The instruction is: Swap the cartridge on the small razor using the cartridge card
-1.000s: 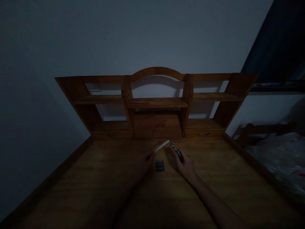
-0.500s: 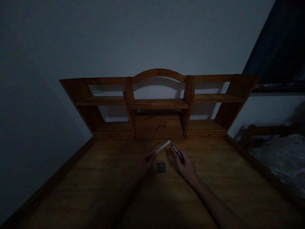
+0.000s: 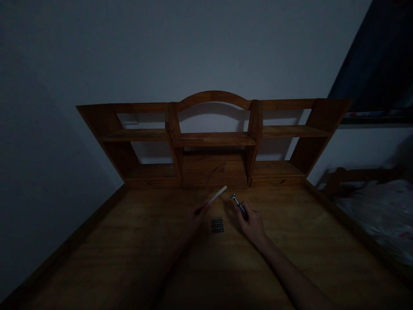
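Left hand: left hand (image 3: 194,216) closed round the near end of a pale flat stick (image 3: 217,195); the stick's far end is raised and slants toward the far right.
Right hand: right hand (image 3: 252,224) clenched on the dark handle of a small metal-headed tool (image 3: 238,203); its head points far-left, close to the stick's tip but apart from it.
Between hands: small dark ridged block (image 3: 217,225) lying flat on the desk, just near of both held items, touched by neither hand.
Surface: wooden desk (image 3: 135,241), raised edges left and right.
Room: very dim; plain wall behind; wooden shelf unit (image 3: 213,138) with arched top at the far edge of the desk.
Right side: bed with pale cover (image 3: 377,215) beyond the desk edge.
Obstructions: none between hands and block.
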`<state>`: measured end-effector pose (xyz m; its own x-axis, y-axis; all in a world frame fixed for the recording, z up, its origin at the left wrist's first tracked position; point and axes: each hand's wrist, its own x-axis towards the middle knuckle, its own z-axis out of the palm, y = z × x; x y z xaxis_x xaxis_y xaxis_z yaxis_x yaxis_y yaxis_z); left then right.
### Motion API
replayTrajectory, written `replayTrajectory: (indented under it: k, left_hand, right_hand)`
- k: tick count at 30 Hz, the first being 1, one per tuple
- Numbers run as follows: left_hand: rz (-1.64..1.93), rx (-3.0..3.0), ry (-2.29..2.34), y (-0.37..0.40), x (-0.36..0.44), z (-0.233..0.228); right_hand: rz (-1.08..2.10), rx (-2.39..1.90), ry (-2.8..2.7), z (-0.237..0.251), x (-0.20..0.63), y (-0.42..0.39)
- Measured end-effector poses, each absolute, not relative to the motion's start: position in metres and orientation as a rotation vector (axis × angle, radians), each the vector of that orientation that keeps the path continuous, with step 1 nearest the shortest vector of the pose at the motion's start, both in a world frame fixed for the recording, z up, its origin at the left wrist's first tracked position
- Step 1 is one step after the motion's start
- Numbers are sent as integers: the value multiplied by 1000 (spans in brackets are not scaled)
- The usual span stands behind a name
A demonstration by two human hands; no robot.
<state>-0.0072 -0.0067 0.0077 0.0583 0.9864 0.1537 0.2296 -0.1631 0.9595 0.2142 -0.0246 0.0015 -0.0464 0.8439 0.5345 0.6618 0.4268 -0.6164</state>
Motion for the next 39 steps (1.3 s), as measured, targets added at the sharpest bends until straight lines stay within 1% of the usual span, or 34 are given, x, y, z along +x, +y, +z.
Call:
replayTrajectory:
  k: [5, 9, 14, 19, 23, 28, 32, 36, 39]
  left_hand:
    - [1140, 1593, 1278, -3, -10, 2]
    - [1226, 1553, 1275, -2, -10, -3]
    - [1151, 1642, 1239, -3, -7, -6]
    - [1241, 1599, 1266, -4, -7, -2]
    - [1157, 1626, 1222, -4, -8, -3]
    - [1247, 1624, 1207, -5, -8, -2]
    - [1138, 1680, 1228, -3, -10, -3]
    - [1313, 1657, 1322, -3, -12, -5]
    - [1246, 1732, 1239, -3, -11, -4]
  right_hand:
    - [276, -1306, -1777, 4, 214, -26]
    - [276, -1293, -1779, 5, 213, -27]
    - [241, -1327, -1794, 3, 214, -26]
    - [275, -1323, -1789, 1, 215, -24]
    - [253, -1317, -1787, -3, 216, -22]
    - [267, -1309, -1780, -3, 216, -22]
    - [269, -1310, -1769, -4, 216, -21]
    - [253, -1318, -1750, -6, 217, -20]
    - [275, -1306, -1766, -8, 218, -19]
